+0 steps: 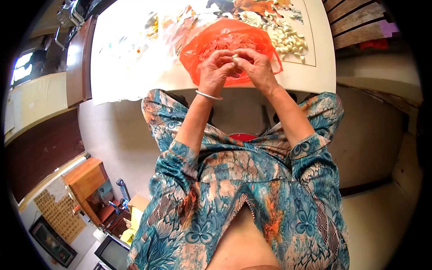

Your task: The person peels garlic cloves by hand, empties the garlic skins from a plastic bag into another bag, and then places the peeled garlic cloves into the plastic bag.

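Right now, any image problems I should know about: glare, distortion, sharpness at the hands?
Head view: left side of the table blown out to near white; window at far left glaring. Head view: strong fisheye, black rounded edges. Head view: left hand and right hand readable, but the small pale piece at their fingertips lacks clear detail.

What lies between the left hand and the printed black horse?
The red plastic bag, with thin scraps inside it; the head view shows this.
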Action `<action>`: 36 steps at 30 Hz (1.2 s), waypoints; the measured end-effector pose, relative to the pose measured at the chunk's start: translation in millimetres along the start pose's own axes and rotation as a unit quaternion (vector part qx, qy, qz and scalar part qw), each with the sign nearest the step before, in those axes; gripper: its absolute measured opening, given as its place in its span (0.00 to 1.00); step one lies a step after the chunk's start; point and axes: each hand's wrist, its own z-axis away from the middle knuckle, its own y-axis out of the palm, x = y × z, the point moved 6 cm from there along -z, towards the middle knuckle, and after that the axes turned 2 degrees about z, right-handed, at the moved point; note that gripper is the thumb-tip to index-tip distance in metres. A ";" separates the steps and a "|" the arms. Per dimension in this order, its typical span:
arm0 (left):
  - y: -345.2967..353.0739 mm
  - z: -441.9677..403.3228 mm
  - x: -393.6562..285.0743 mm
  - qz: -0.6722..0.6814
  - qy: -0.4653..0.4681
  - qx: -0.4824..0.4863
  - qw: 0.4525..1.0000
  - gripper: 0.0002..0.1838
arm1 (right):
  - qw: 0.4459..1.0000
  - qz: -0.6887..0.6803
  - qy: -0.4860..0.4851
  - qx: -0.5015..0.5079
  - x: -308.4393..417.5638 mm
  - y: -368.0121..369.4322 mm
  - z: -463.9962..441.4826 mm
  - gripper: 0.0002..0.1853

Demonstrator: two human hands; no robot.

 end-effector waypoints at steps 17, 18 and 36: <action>-68.3 -6.2 8.0 -0.586 0.201 -0.126 0.775 0.12 | 0.958 0.284 -0.019 0.034 -55.5 -9.0 -6.6 0.10; -71.7 -5.9 6.9 -0.573 0.193 -0.117 0.788 0.12 | 0.959 0.280 -0.013 0.034 -55.0 -9.2 -5.7 0.11; -29.0 -32.6 -0.4 -0.612 0.250 -0.049 0.748 0.03 | 0.933 0.353 -0.040 0.066 -52.0 -5.0 2.7 0.10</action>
